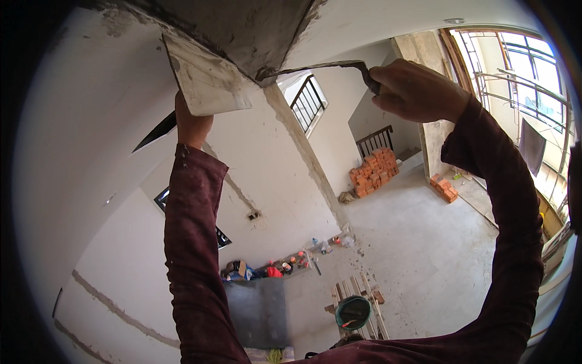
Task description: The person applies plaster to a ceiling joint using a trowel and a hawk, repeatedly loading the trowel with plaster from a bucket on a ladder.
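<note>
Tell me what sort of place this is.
Most likely a building under construction, seen from high up. A stack of red bricks sits on the bare concrete floor, and the right hand works a trowel at a grey patch of wet plaster overhead.

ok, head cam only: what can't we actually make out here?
- Left hand: its grip is hidden behind the flat mortar board it holds up.
- Trowel: handle buried in the right hand; blade tip lost against the grey plaster patch.
- Clutter along the wall foot: too small to identify.
- Green bucket: contents too small to tell.
- Picture rim: black, cut off by the fisheye.
</note>
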Demonstrator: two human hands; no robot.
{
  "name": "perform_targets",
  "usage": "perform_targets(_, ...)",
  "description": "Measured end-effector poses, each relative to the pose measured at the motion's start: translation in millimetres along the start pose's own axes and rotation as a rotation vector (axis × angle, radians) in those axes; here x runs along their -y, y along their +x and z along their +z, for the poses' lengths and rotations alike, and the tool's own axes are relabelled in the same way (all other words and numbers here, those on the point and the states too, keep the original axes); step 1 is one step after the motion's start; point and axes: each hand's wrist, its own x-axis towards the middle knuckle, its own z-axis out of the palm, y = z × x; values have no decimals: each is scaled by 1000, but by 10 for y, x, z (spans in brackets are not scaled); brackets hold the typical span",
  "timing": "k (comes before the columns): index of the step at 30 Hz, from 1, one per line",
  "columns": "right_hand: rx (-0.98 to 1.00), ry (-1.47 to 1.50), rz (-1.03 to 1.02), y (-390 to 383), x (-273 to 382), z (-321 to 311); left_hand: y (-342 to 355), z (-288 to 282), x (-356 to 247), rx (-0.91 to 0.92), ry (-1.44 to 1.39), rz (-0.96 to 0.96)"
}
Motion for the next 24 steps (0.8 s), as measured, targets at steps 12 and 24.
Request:
perform_targets(12,-156,-129,-115,240,-11,-67,90,88,-34,-49,-129,-123)
perform_targets(24,-90,-112,-19,400,156,-242,136,88,-149,-89,-231,-239)
